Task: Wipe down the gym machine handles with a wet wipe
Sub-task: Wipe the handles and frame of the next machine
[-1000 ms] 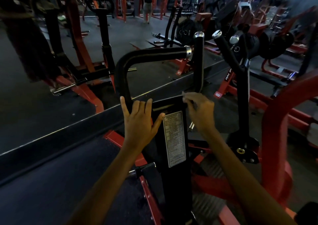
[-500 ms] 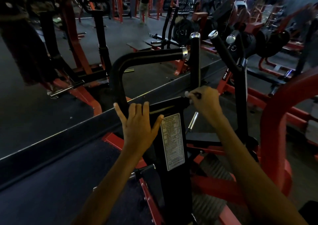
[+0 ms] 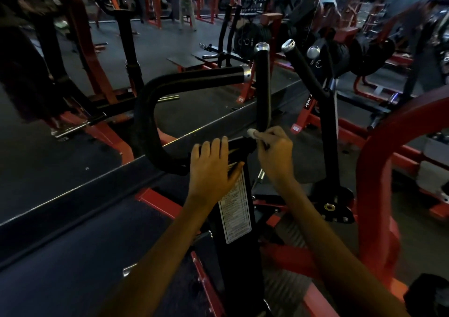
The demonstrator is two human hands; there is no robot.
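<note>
A black gym machine stands in front of me with a curved horizontal handle (image 3: 194, 81) and an upright handle (image 3: 263, 86), both capped in chrome. My right hand (image 3: 275, 154) pinches a small white wet wipe (image 3: 252, 133) against the base of the upright handle. Flat on top of the black machine post (image 3: 239, 256) rests my left hand (image 3: 212, 171), fingers straight, just left of a white instruction label (image 3: 234, 210).
A second black angled handle (image 3: 306, 71) rises to the right. A thick red frame tube (image 3: 379, 171) arches at far right. Weight plates (image 3: 252, 36) and red racks fill the background, where a person (image 3: 185, 1) stands. A dark padded bench edge crosses the lower left.
My right hand has slid slightly up at the base of the upright handle, and the white wipe now shows at its fingertips. My left hand's fingers have closed together, staying on the post.
</note>
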